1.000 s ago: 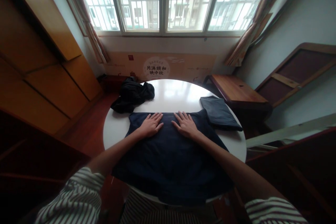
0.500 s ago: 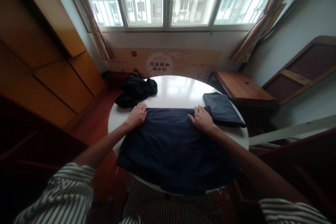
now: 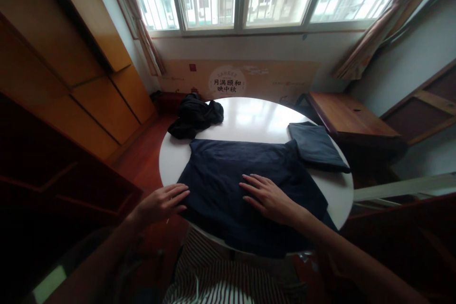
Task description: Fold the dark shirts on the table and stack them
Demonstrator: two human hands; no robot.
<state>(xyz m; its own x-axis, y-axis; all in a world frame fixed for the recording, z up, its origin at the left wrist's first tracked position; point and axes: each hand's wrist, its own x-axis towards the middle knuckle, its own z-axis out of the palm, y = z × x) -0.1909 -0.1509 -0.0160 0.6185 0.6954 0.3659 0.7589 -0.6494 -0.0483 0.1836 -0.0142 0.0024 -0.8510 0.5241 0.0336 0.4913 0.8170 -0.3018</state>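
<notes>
A dark navy garment (image 3: 221, 166) lies spread over the near part of the round white table (image 3: 249, 121), its lower edge reaching the table's front rim. Its exact kind cannot be made out. My right hand (image 3: 269, 197) rests on or just above the middle of the cloth, fingers spread. At the garment's left edge is my left hand (image 3: 166, 203), fingers extended and slightly apart, with the tips by the fabric. Neither hand grips the cloth.
A crumpled black garment (image 3: 195, 116) sits at the table's back left. On the right lies a folded dark grey garment (image 3: 317, 146), close to the navy cloth. Beyond the table stand a wooden cabinet (image 3: 356, 116) and a long printed cardboard panel (image 3: 285, 73) under the window.
Both hands have left the garment's far edge and come nearer to me, the left to its left side, the right to its middle. The view has shifted a little leftward.
</notes>
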